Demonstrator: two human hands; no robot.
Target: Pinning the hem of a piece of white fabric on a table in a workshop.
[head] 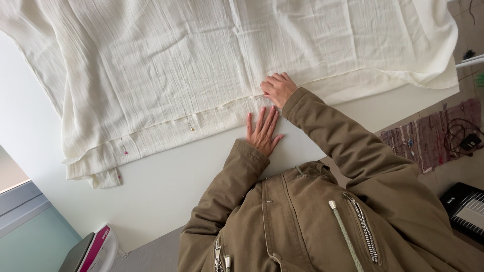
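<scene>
The right hand (278,89) was curled, fingertips pinching a pin at the folded hem of the cloth (201,65). At its 7 o'clock, the left hand (263,132) lay flat with fingers spread, pressing the hem onto the white surface (166,176). Two more pins (191,127) sat in the hem toward 8 o'clock. An iron (96,250) stood far off at 7 o'clock.

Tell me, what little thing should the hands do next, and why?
Probably push the pin in the right hand through the folded hem of the cream fabric. The left hand lies flat, pressing the hem on the white table, and two pins already sit farther along it.
</scene>
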